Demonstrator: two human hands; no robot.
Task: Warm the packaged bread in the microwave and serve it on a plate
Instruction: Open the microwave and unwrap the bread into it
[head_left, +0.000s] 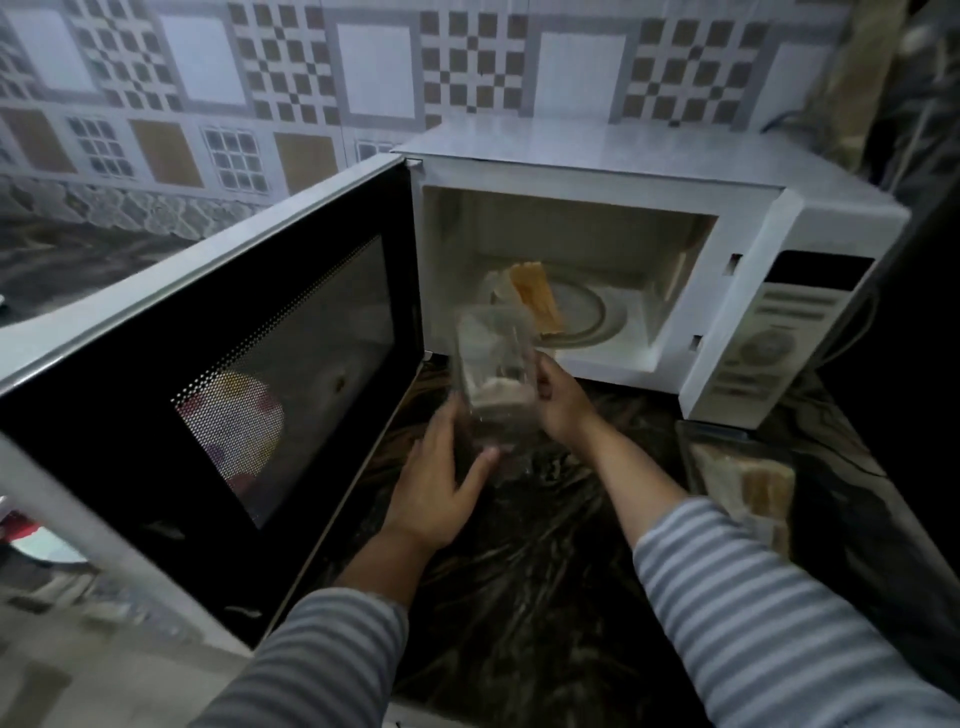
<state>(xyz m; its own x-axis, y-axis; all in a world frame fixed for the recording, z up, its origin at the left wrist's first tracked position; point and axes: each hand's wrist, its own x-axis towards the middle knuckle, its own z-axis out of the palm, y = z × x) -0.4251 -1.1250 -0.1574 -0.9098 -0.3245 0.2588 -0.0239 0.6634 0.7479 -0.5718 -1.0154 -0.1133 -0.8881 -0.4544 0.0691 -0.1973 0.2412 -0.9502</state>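
Note:
A white microwave (743, 270) stands on the dark counter with its door (223, 374) swung wide open to the left. Bread slices (535, 299) lie on the glass turntable (587, 317) inside. In front of the opening, both hands hold a clear plastic bread package (493, 369), blurred by motion, with something pale in its lower part. My right hand (558, 402) grips its right side. My left hand (441, 483) holds its lower left, thumb against the plastic.
A colourful plate (234, 426) shows through the door's mesh window. More packaged bread (748, 488) lies on the counter at the right. The dark marbled counter (545, 545) stretches toward me. A patterned tile wall (311, 78) rises behind.

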